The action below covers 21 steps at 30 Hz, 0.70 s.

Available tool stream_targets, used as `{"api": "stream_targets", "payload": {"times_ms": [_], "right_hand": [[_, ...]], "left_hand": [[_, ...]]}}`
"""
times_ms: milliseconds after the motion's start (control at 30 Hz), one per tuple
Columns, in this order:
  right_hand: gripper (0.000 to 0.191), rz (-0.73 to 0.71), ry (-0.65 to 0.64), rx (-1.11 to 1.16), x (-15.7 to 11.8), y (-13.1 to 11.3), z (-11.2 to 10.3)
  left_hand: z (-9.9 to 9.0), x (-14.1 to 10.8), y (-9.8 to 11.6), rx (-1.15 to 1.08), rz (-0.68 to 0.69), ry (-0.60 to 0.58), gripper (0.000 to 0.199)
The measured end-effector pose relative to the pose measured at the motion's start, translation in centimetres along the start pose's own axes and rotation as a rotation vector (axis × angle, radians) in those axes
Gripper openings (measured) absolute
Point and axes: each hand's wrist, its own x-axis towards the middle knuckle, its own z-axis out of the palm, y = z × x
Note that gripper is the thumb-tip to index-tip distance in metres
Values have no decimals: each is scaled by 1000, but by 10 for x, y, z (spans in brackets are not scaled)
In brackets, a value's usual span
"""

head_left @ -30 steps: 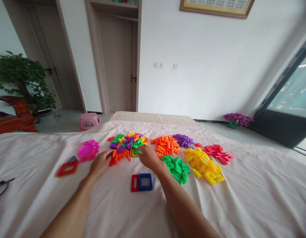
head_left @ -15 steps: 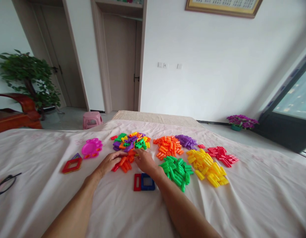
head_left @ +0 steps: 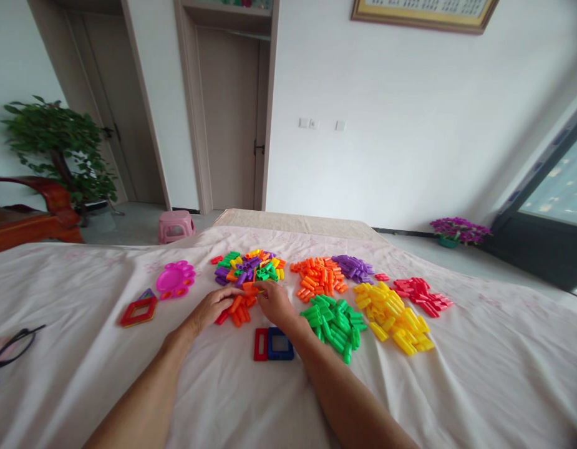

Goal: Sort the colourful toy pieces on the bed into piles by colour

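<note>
Between my hands, at the near side of the mixed-colour pile (head_left: 248, 267), an orange piece (head_left: 249, 288) is pinched by the fingertips of my left hand (head_left: 219, 304) and my right hand (head_left: 272, 302). Just below lie loose orange pieces (head_left: 241, 312) with a red one beside them. To the right are separate heaps: orange (head_left: 319, 276), purple (head_left: 353, 268), green (head_left: 334, 327), yellow (head_left: 393, 317) and red (head_left: 421, 295). A red frame (head_left: 261, 344) and a blue square frame (head_left: 280, 344) lie side by side under my right wrist.
A pink flower-shaped tray (head_left: 174, 279) and a red frame shape (head_left: 138, 310) lie on the left of the cloth (head_left: 213, 393). Black-rimmed glasses (head_left: 17, 349) rest at the far left. Beyond stands a pink stool (head_left: 176, 226).
My fingertips have closed in around an orange piece that now shows between them. The view has shifted slightly; the heaps look unchanged.
</note>
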Motion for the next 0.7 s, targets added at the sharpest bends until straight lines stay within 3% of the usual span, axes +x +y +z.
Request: {"api": "stream_targets", "payload": {"times_ms": [267,433,533,700], "right_hand": [[44,310,6,458,5,10,16],[40,407,61,771,10,19,21],[41,381,136,778,14,23,6],[50,296,356,520,22,39,-42]], "left_hand": [[3,4,-11,-2,49,-22,44],[2,3,-7,-21,32,-25,44],[2,2,-5,-34,21,3,45],[3,2,-8,18,0,130,37]]}}
